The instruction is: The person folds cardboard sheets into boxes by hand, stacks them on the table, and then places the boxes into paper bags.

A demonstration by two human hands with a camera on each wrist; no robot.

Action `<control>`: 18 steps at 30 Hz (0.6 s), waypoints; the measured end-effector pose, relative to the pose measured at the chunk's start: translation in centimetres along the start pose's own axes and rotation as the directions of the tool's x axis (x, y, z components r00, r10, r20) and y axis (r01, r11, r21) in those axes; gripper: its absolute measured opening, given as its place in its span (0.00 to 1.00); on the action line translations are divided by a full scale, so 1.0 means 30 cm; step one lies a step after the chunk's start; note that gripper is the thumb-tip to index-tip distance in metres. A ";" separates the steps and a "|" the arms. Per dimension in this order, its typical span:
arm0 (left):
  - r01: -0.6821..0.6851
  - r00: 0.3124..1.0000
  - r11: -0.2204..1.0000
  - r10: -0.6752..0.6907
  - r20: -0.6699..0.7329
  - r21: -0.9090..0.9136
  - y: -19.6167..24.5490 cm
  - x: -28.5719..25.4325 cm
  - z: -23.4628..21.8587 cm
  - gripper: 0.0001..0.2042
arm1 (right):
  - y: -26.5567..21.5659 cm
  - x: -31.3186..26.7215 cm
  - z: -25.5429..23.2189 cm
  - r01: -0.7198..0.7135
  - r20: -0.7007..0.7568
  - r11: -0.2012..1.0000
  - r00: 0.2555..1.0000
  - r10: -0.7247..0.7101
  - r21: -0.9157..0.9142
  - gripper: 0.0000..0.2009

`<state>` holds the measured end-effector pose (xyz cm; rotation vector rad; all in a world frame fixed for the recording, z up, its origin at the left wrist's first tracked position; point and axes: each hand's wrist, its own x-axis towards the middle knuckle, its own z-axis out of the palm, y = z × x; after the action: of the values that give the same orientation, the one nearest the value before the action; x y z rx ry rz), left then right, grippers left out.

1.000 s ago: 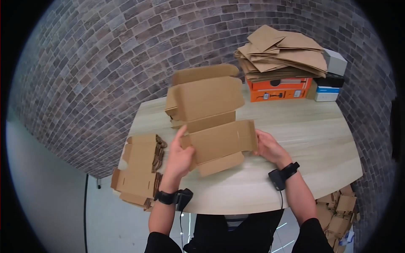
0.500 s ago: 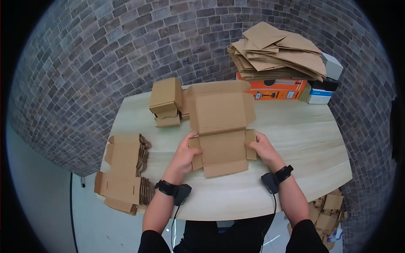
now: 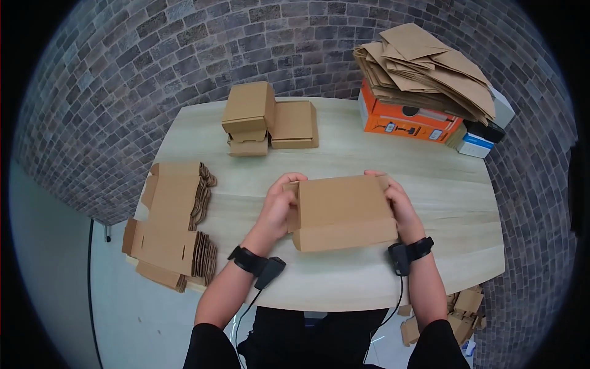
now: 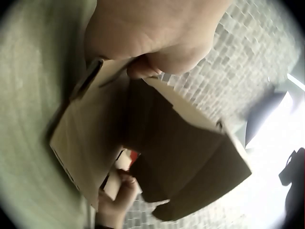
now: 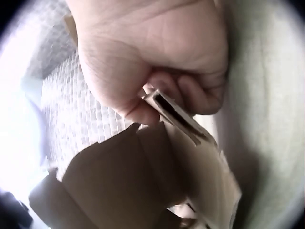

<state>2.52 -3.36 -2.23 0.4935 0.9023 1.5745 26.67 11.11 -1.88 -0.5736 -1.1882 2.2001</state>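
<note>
A partly folded brown cardboard box [image 3: 345, 200] is held low over the table in front of me, its lid panel swung toward me across the base. My left hand [image 3: 278, 208] grips the left side, where a side flap [image 3: 292, 218] shows beside the fingers. At the opposite end my right hand [image 3: 402, 206] pinches the side wall, thumb on one face and fingers curled on the other. From the right wrist, a doubled cardboard edge [image 5: 178, 114] shows between thumb and fingers. The left wrist view looks into the box between the base and the raised lid [image 4: 186, 138].
Flat box blanks [image 3: 169, 209] lie stacked at the table's left edge. Folded boxes [image 3: 249, 107] stand at the back left, beside a flatter box [image 3: 294, 123]. Brown paper sheets [image 3: 436, 71] top an orange box [image 3: 405, 123] at the back right. Cardboard pieces [image 3: 461, 313] litter the floor.
The lid panel, earlier laid open away from me, has come over toward me above the base. The side flaps were turned up and gripped by both hands. The head view has shifted slightly.
</note>
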 end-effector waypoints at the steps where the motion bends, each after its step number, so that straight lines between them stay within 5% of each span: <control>1: -0.079 0.994 0.982 0.090 -0.062 0.170 -0.028 0.012 0.010 0.21 | 0.009 0.003 0.008 0.049 -0.040 0.977 0.998 -0.058 -0.207 0.27; 2: -0.142 0.976 0.930 0.188 -0.107 0.338 -0.047 0.019 0.017 0.20 | 0.018 0.004 0.018 0.086 -0.066 0.909 0.990 -0.124 -0.408 0.26; 6: -0.213 0.974 0.935 0.226 -0.013 0.285 -0.023 -0.002 0.046 0.16 | 0.041 -0.006 0.060 0.311 -0.002 0.831 0.936 -0.351 -0.462 0.22; 8: -0.195 0.947 0.971 0.149 0.286 0.140 0.007 -0.011 0.018 0.16 | 0.038 -0.006 0.056 0.375 0.063 0.782 0.915 -0.399 -0.499 0.21; 12: -0.097 0.953 0.994 0.080 0.293 0.046 0.022 -0.042 0.036 0.19 | 0.028 -0.007 0.048 0.335 0.116 0.826 0.941 -0.318 -0.454 0.25; 14: -0.014 0.988 0.987 -0.011 0.156 0.161 0.018 -0.040 0.043 0.19 | 0.032 0.001 0.037 0.265 0.103 0.885 0.964 -0.244 -0.383 0.29; 18: -0.069 0.991 0.908 0.016 0.130 0.414 0.003 -0.044 0.042 0.19 | 0.017 -0.009 0.035 0.119 0.051 0.951 0.993 -0.108 -0.286 0.31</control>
<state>3.70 -4.28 -1.16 0.9112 1.1444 1.3705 26.11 10.06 -1.74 -0.5699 -1.5369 1.9605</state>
